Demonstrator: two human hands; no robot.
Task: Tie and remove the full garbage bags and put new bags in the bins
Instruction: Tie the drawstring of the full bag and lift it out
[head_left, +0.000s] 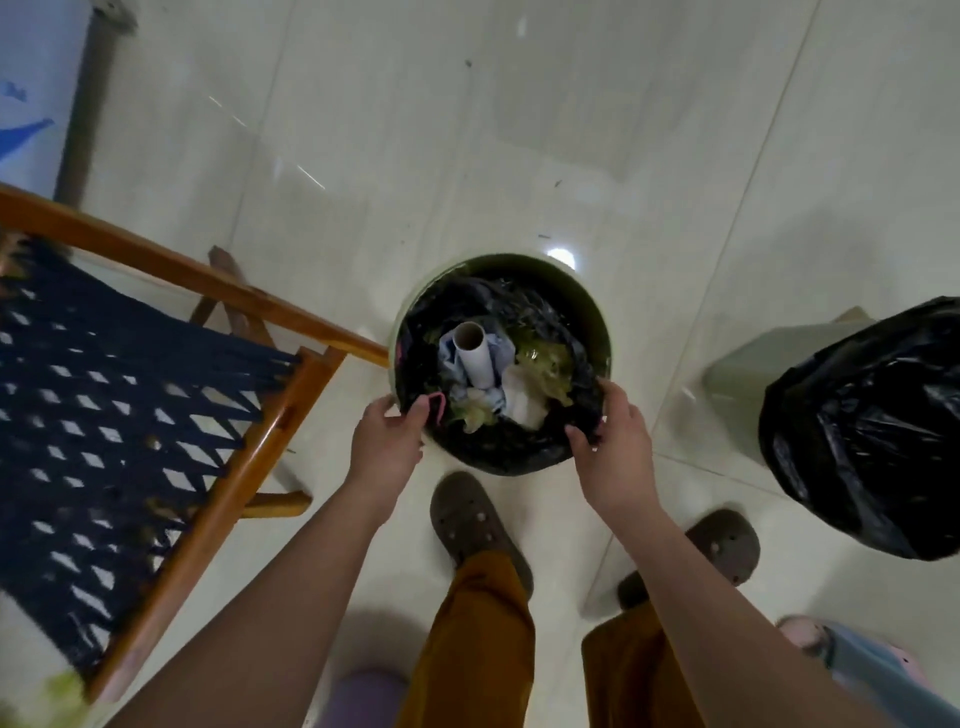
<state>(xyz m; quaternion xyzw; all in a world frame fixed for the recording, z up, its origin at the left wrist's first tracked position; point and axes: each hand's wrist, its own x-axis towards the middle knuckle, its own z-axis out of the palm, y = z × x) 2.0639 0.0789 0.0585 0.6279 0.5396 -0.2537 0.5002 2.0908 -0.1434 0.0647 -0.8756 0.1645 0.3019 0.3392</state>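
Your left hand (387, 447) and right hand (613, 447) each pinched the crinkled black bag (498, 452), seemingly at its edge, between them the round bin (592, 312).

Dim, even indoor light, small bright glare spot on the glossy floor (560, 256) beside the bin (587, 306), faint streak reflections upper left, soft shadows underfoot, strong wide-angle bending at edges, lower corners blurred

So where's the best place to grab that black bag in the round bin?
Probably by its loose top edge, from above at opposite sides, where the left hand and right hand already pinch it. The black bag is full, with a cardboard tube poking up mid-bin.
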